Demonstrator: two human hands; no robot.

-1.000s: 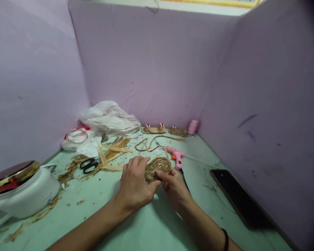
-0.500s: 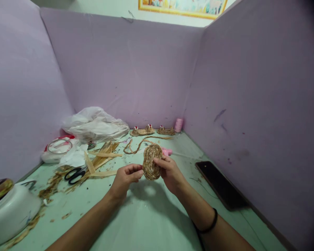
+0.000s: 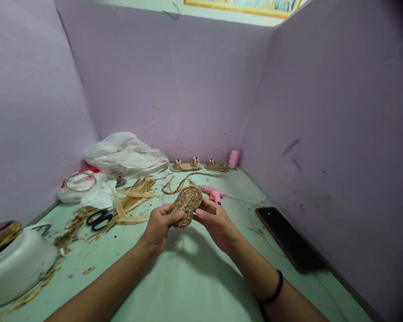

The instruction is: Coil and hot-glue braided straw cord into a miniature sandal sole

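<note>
A braided straw sole (image 3: 187, 201), oval with a narrowed waist, is held tilted above the table at the middle of the view. My left hand (image 3: 159, 226) is closed on its lower left side, thumb lying on top and fingers underneath. At its right edge, my right hand (image 3: 216, 221) has its fingers curled against the rim, with the thumb just below; the contact is partly hidden. Behind the sole, a loose straw braid (image 3: 181, 182) curves over the table. A pink glue gun (image 3: 215, 193) lies just beyond my right hand.
Black scissors (image 3: 100, 219) and dry straw strips (image 3: 134, 201) lie left. Further back are a white plastic bag (image 3: 127, 156), small straw slippers (image 3: 186, 166) and a pink thread spool (image 3: 233, 159). A phone (image 3: 289, 239) lies right, a white pot (image 3: 18, 266) near left. Purple walls (image 3: 168, 85) enclose the table.
The sole has tilted and shifted slightly left. My left thumb has come onto its face, while my right thumb has moved off its face to the right edge. The glue gun shows more fully.
</note>
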